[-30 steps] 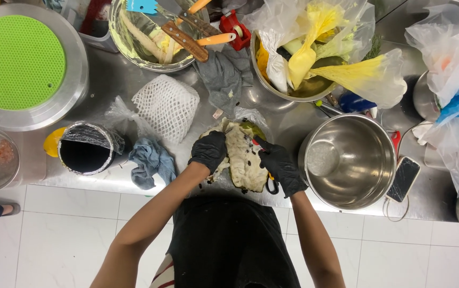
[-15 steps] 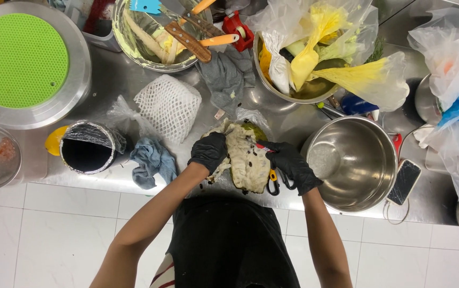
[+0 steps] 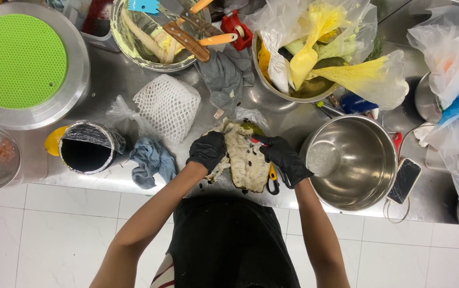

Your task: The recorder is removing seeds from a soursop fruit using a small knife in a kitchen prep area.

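A cut-open fruit (image 3: 245, 157) with pale flesh, dark seeds and green rind lies at the front edge of the steel counter (image 3: 112, 80). My left hand (image 3: 207, 151), in a black glove, grips the fruit's left side. In a matching black glove, my right hand (image 3: 284, 156) rests on the fruit's right side, its fingers closed on a small red-handled tool (image 3: 253, 140) that points into the flesh. Yellow-and-black scissors (image 3: 272, 180) lie partly under my right wrist.
An empty steel pot (image 3: 353, 162) stands right of the fruit, with a phone (image 3: 404, 180) beside it. To the left are a foil-lined can (image 3: 85, 148), a blue cloth (image 3: 152, 160) and white foam netting (image 3: 166, 105). Bowls of peels, knives and plastic bags fill the back.
My right hand has shifted slightly up and inward over the fruit's right side. My left hand stays on the fruit's left edge.
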